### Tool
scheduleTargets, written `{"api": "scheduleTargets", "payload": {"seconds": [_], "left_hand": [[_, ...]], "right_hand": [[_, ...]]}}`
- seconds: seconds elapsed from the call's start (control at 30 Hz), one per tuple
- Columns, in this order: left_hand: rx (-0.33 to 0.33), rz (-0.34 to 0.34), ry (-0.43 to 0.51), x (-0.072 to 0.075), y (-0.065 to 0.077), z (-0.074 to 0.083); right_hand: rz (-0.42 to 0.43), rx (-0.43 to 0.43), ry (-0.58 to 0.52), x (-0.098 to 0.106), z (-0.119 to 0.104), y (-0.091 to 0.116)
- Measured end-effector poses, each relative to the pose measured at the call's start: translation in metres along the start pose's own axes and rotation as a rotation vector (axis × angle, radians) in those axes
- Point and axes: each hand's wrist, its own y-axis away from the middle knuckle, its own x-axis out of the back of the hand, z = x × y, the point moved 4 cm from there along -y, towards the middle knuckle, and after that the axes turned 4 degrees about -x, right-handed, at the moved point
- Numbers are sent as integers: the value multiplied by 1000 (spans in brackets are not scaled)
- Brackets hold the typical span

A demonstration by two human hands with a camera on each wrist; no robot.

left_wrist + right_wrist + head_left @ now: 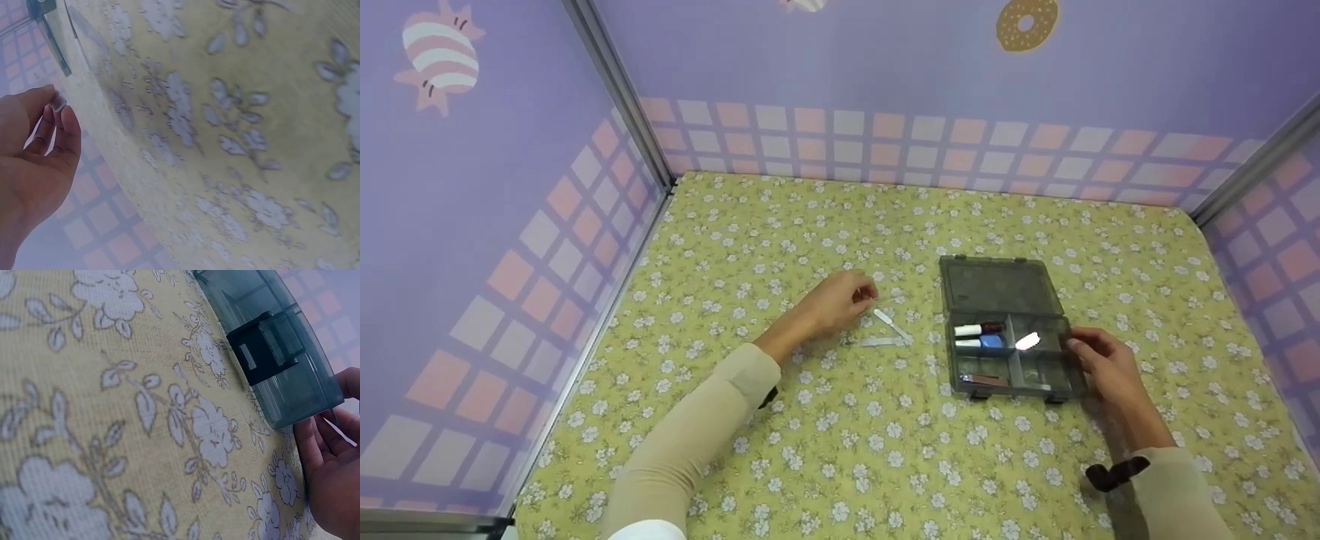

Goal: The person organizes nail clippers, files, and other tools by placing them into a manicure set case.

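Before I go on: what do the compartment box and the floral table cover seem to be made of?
Compartment box: most likely rigid plastic, smoky and smooth with a slight sheen; inner edges show through its wall in the right wrist view, though tinted acrylic is possible.

Floral table cover: probably woven cloth, matte; fine thread-like lines show up close, but a printed weave can't be ruled out.
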Motion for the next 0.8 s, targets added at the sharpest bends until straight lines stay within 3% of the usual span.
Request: {"api": "scheduleTargets", "payload": {"seconds": [0.27,0.57,0.8], "left_hand": [[-86,4,8,-5,-16,25],[-125,0,36,-19,-35,57],[-188,-31,16,-38,-50,83]], "right_hand": [[1,-28,5,-1,0,-1],[-13,-21,2,-5,-23,11],[0,-3,17,-1,0,-1]]}}
